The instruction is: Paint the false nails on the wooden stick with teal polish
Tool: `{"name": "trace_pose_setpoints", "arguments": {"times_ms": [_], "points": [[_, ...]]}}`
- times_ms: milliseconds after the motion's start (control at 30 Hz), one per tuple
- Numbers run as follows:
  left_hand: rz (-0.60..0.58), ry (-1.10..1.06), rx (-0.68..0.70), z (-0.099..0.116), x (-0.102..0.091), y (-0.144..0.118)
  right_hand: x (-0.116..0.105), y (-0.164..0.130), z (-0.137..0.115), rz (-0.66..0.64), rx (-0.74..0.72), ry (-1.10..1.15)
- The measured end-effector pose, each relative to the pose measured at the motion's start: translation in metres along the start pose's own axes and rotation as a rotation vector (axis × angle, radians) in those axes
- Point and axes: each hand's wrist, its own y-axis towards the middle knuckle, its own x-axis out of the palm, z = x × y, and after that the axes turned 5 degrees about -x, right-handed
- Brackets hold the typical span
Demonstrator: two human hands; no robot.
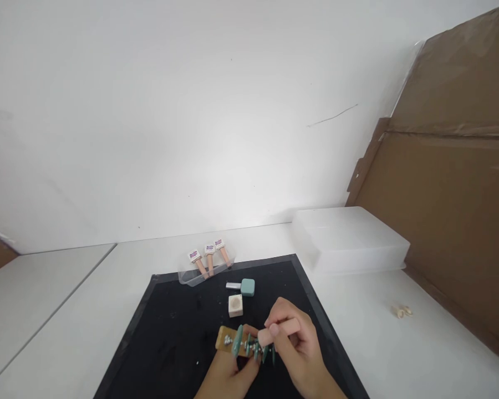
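Two hands met low over the black mat. Left hand: grip closed on a tan holder carrying a row of teal nail tips, held up off the mat, seemingly so the tips faced the other hand. Right hand: grip pinched around a pink tube, its end touching the tips. Behind them on the mat: white cube, teal-capped bottle. At the mat's far edge: clear tray propping three pink tubes upright-tilted. On the desk, right: translucent box; two small rings well apart.
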Motion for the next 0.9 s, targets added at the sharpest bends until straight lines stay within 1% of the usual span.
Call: {"name": "trace_pose_setpoints", "arguments": {"times_ms": [133,333,700,833,900], "points": [[-0.003,-0.048,-0.006,0.006,0.0,0.0,-0.001,0.001,-0.003,-0.035,-0.054,-0.005],[-0.038,-0.054,-0.02,0.011,-0.002,0.0,0.0,0.003,-0.005,-0.052,-0.052,-0.018],[0.002,-0.04,-0.016,0.01,-0.002,-0.001,-0.001,0.004,-0.006,-0.066,-0.043,-0.03],[-0.046,-0.041,-0.023,0.008,-0.002,0.0,-0.001,0.005,-0.006,-0.083,-0.033,-0.038],[-0.05,-0.04,-0.019,0.007,-0.002,0.0,-0.001,0.005,-0.006,-0.084,-0.03,-0.039]]}}
